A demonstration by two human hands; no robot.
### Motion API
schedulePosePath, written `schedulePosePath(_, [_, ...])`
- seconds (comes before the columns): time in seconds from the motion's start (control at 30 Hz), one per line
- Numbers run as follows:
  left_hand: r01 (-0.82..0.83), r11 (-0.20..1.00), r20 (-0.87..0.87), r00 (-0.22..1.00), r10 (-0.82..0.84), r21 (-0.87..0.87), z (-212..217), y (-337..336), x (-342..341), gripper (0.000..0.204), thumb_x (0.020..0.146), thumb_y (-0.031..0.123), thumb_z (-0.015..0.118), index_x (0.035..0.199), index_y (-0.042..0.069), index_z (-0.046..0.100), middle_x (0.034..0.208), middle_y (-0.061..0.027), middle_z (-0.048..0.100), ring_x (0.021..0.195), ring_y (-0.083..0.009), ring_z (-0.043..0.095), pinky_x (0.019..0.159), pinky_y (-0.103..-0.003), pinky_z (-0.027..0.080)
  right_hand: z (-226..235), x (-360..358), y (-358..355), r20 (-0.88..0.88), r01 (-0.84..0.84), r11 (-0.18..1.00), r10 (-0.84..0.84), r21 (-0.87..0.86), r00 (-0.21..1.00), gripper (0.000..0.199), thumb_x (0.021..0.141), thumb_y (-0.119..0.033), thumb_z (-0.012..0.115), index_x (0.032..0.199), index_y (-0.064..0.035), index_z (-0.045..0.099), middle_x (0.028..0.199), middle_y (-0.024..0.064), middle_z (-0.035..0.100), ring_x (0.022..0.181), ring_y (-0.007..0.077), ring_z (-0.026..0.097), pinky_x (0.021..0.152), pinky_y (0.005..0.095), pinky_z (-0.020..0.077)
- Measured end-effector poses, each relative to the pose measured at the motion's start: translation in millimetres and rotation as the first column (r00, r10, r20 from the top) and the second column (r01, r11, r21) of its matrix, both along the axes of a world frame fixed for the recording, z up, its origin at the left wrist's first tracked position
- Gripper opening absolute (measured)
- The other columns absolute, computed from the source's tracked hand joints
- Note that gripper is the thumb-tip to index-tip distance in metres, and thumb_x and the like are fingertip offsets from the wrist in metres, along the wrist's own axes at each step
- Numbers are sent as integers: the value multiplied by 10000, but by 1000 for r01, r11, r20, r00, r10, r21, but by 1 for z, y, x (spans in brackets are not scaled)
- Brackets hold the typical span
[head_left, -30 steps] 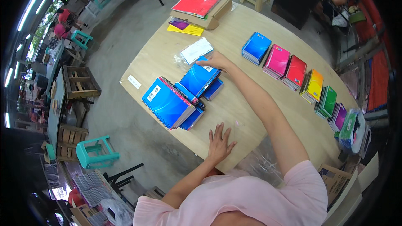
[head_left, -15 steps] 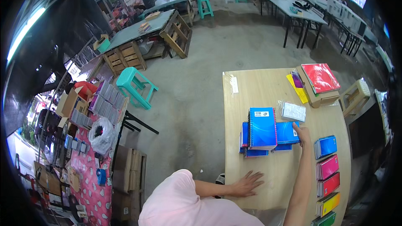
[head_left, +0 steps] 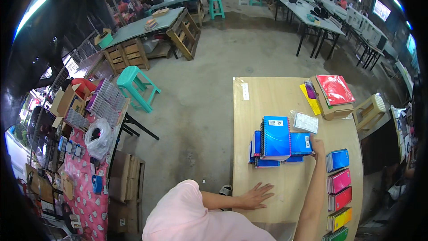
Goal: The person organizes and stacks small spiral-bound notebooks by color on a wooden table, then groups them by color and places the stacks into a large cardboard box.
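Small blue spiral notebooks [head_left: 299, 143] lie at the right of a taller stack of larger blue spiral notebooks [head_left: 276, 135] on the wooden table. My right hand [head_left: 317, 147] is at the right end of the small ones, thumb toward the far corner and the other fingers toward the near corner, partly hidden. It no longer covers the white label. More small blue notebooks [head_left: 267, 164] show at the left and front of the stack. My left hand [head_left: 255, 197] rests flat on the tabletop nearer to me, fingers spread, touching no notebook.
Stacks of blue [head_left: 337, 160], pink [head_left: 339, 179], red, yellow and green notebooks line the right edge. Beyond my right hand lies a plastic-wrapped white pack [head_left: 306, 122]. A cardboard box [head_left: 337, 111] bears a red package [head_left: 335, 90]. A teal stool [head_left: 137, 88] stands left.
My right thumb has slid off the top of the small blue notebook to its right end, uncovering the label. My left hand stays flat on the table. The whole view has shifted slightly.
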State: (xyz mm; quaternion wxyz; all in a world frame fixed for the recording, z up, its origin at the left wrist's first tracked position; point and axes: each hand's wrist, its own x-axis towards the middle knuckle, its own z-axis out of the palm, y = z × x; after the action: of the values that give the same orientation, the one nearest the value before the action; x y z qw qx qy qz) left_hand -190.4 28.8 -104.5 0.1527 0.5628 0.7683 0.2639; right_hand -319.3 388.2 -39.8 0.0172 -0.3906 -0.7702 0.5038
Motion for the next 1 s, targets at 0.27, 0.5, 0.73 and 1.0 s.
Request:
schedulePosePath(0.27, [-27,1000,-21,999,28,14,0,-19,6,663,891,416,586,1418,78,366,1534,-210,194,1441,-353,173,1137,-577,164,5,106,-41,-378,356,918,-397,-177,837,516,907,-509,588,1095,-33,657,988,57,647,808,157,584,593,284,442])
schedulePosePath(0.5, [62,976,79,994,-80,207,-14,-5,-1,517,850,306,640,1303,96,505,1407,-173,417,1354,-355,327,1121,-576,213,-2,299,-110,-295,516,758,-638,-399,711,269,910,-259,660,1083,-53,654,888,27,639,712,82,586,571,209,461])
schedulePosePath(0.73, [15,969,530,835,-148,247,44,91,19,234,897,129,605,1120,84,659,976,-135,674,951,-297,632,850,-370,491,24,415,-142,-350,652,621,-784,-436,513,240,920,-226,642,1046,-23,669,858,11,654,690,78,597,613,209,481])
schedulePosePath(1.0, [-369,839,234,926,296,400,62,308,-48,336,818,205,698,1127,91,629,1172,-182,567,1114,-361,521,981,-428,403,17,461,-199,-387,740,514,-848,-434,362,188,899,-145,664,1026,-6,676,839,15,666,660,81,601,590,207,482])
